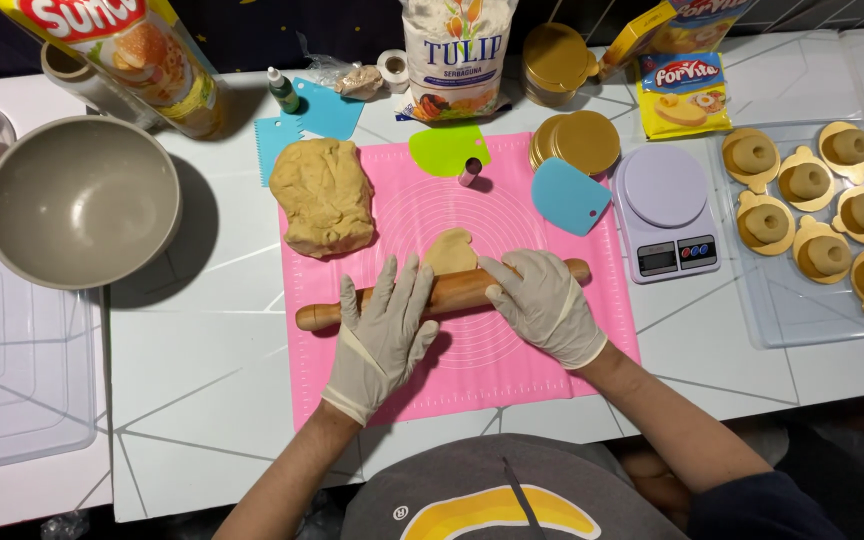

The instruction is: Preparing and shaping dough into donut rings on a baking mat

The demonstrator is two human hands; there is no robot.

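The person's 2 gloved hands lie flat on a wooden rolling pin that stretches across a pink silicone mat on the white desk. The left hand presses down on the pin left of its middle, fingers spread and straight, so its grip is wide and pinches nothing. The right hand rests on the pin right of its middle, fingers extended and slightly fanned over the wood, palm down, likewise not closed around it. Between the 2 hands, a small flattened piece of dough sits on the mat, touching the far side of the pin and partly under it.

At the mat's far left corner lies a large lump of dough. A green scraper and a blue scraper lie at the mat's far edge, with a stack of round gold lids between them. A grey bowl stands well to the left. To the right stands a lilac kitchen scale, and beyond it a clear tray holding 7 shaped dough pieces on gold bases.
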